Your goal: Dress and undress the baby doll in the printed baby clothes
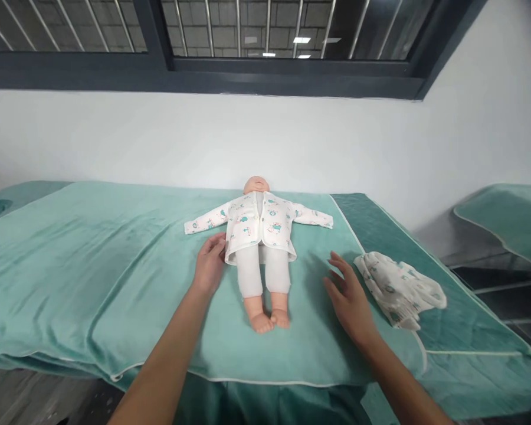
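A baby doll (255, 268) lies on its back, feet towards me, its legs in white cloth. It wears a white printed baby jacket (243, 221) with both sleeves spread out sideways and the front drawn together. At the jacket's left lower edge is my left hand (209, 262), fingers curled in and seeming to pinch the cloth; the fingertips are partly hidden. My right hand (349, 301) hovers over the blanket right of the doll's legs, fingers apart and holding nothing. Just beyond it lies a crumpled pair of white printed baby pants (398, 289).
A light green blanket (115, 265) covers most of the bed, over a darker green cover (469, 378) at the right. Behind stand a white wall (159, 139) and a dark-framed barred window (292, 77). Another green-covered surface (508, 218) is at the far right.
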Tool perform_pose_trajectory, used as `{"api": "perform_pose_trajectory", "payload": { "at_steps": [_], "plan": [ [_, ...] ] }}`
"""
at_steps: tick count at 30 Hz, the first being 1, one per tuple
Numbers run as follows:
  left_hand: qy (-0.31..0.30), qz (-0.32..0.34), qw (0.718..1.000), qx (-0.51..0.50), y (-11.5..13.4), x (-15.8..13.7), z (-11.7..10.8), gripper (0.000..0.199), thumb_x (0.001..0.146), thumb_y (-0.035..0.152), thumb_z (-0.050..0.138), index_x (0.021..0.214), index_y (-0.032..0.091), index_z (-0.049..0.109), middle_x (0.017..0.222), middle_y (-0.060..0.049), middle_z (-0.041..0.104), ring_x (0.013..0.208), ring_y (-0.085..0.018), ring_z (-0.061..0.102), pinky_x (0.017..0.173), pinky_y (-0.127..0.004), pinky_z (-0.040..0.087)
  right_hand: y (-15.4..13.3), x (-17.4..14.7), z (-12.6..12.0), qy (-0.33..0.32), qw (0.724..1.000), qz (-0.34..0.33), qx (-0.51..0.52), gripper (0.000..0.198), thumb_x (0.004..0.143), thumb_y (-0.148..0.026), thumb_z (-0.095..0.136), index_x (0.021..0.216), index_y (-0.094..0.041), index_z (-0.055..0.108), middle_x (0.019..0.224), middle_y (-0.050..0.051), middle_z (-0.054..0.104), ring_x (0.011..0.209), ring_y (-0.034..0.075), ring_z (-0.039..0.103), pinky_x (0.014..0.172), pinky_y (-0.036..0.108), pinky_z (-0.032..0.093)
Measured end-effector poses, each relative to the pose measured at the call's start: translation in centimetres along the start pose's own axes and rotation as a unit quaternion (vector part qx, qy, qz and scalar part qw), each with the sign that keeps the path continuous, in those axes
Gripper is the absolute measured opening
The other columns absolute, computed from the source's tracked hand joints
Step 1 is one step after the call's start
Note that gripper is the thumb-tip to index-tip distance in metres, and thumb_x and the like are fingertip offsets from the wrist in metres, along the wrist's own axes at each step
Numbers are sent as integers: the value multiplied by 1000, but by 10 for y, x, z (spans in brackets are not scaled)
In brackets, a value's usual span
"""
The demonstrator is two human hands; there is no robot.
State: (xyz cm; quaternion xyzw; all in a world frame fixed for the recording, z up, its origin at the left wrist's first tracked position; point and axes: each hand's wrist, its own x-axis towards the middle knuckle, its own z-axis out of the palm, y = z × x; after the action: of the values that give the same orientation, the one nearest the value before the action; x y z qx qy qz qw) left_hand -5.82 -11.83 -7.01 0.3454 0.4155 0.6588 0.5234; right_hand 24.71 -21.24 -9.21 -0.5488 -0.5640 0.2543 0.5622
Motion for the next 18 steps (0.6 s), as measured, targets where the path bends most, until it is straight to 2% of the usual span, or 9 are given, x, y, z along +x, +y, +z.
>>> {"api": "perform_pose_trajectory", "payload": {
  "at_steps": [2,4,6,8,10,13,16,18],
  "plan": [
    [-8,26,999,35,-2,-6,-3,34,74,34,77,104,20,70,105,-4,71,89,-15,64,81,-29,48,-5,-23,-33,-5,986,-78,-144,36,90,-31,59,126,-26,56,149,8,47,140,27,41,115,54,34],
    [-14,45,996,75,-3,-9,-6,33,75,34,76,105,20,70,110,-5,71,97,-17,63,86,-30,47,-5,-38,-64,14,956,-141,-256,37,91,-31,56,127,-25,55,148,11,47,140,29,41,116,54,32],
    [-19,60,992,106,-4,-13,-8,32,77,34,74,106,20,70,114,-6,70,104,-18,62,92,-31,46,2,-43,-92,38,925,-168,-337,40,92,-35,55,129,-22,54,149,14,46,141,31,39,115,54,33],
    [-23,66,990,126,-4,-16,-11,32,78,35,73,107,21,70,115,-7,70,106,-19,61,94,-31,45,18,-42,-112,65,901,-163,-397,47,90,-45,56,128,-19,54,148,17,46,140,36,38,113,57,33],
    [-26,67,987,141,-2,-20,-14,33,79,36,73,108,21,70,114,-7,70,106,-19,61,94,-31,44,35,-35,-124,73,890,-149,-424,51,86,-54,56,121,-17,58,145,20,48,138,40,39,111,59,34],
    [-29,62,985,157,0,-27,-20,34,79,36,72,109,19,69,112,-7,70,104,-20,61,95,-32,44,49,-20,-127,44,902,-106,-417,40,82,-52,57,106,-20,61,130,19,59,124,39,53,99,56,43],
    [-33,47,987,153,3,-33,-26,36,76,35,74,108,19,69,109,-7,71,102,-20,62,95,-32,45,32,-5,-114,45,931,13,-363,25,76,-44,59,92,-25,59,97,14,68,87,34,64,74,47,49],
    [-40,42,988,146,5,-36,-30,36,76,35,74,108,19,69,110,-7,71,103,-21,63,97,-34,44,7,2,-100,56,957,109,-264,25,74,-45,63,88,-26,56,75,7,64,66,27,61,61,41,46]
  ]
}}
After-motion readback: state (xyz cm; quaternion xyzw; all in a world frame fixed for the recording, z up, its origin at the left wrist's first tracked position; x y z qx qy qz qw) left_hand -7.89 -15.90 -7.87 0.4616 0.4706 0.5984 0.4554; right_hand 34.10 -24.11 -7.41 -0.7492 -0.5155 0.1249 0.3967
